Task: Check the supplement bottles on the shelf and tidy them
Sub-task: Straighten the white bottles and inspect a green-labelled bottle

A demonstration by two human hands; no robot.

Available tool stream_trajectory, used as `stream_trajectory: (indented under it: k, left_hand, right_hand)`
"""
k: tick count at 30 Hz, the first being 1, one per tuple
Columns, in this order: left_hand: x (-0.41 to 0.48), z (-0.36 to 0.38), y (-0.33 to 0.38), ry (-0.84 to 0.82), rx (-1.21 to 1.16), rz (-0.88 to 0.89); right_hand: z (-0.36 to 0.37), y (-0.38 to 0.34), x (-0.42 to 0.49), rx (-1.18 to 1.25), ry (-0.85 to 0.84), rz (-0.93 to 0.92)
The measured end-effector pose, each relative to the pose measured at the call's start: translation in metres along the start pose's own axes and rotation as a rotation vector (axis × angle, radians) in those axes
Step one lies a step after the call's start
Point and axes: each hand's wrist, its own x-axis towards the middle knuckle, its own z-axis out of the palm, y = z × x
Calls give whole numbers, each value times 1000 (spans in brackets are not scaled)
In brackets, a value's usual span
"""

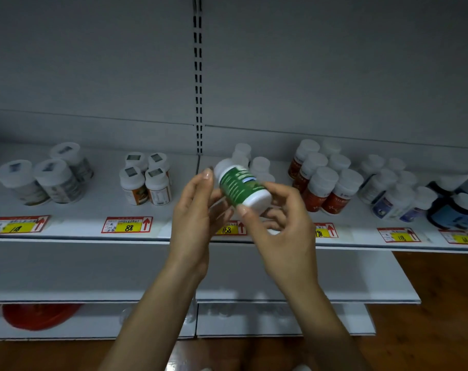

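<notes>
A white bottle with a green label is tilted on its side in front of the shelf, cap toward the upper left. My left hand holds its cap end with fingertips. My right hand grips the bottom end, thumb on the base. Behind it stand more white-capped bottles of the same row. The white shelf carries further groups: grey-labelled bottles at the left, orange-labelled ones, red-labelled ones and blue-labelled ones at the right.
Red and yellow price tags line the shelf's front edge. Dark blue bottles stand at the far right. Lower white shelves sit below, with a red object at the lower left. A wooden floor lies at the right.
</notes>
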Motion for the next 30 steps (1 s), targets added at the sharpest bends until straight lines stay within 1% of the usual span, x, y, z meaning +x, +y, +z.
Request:
stream_trajectory:
  k: [2, 3, 5, 6, 9, 12, 15, 18, 20, 23, 25, 28, 30]
  left_hand:
    - [1, -1, 0, 16, -16, 61]
    - [1, -1, 1, 11, -25, 75]
    - [2, 0, 2, -18, -44, 63]
    - [2, 1, 2, -40, -45, 45]
    - [1, 2, 1, -124, -32, -13]
    - [4, -1, -1, -182, -34, -21]
    - [7, -3, -2, -239, -12, -37]
    - [9, -1, -1, -275, 37, -54]
    - [9, 2, 1, -271, 62, -46]
    - [9, 4, -1, -220, 103, 38]
    - [10, 3, -4, -165, 228, 207]
    - [16, -4, -15, -119, 496, 494]
    - [23, -9, -24, -110, 629, 641]
  right_hand:
    - [-4, -8, 7, 430, -34, 362]
    - [-5, -11, 10, 630, -87, 505]
    - [-5, -15, 11, 911, -184, 694]
    - [-5, -16, 10, 984, -220, 761]
    - [-1, -15, 4, 1088, -274, 914]
    - [-2, -11, 3, 1150, -269, 972]
    - [-3, -7, 3, 1126, -277, 1001]
    - [-3, -3, 5, 1053, -307, 1009]
    - [-1, 1, 7, 954, -294, 991]
    - [4, 11, 11, 747, -263, 908]
    - [7, 20, 12, 555, -189, 772]
    - [5, 34, 11, 183, -50, 441]
    - [2, 39, 11, 24, -9, 255]
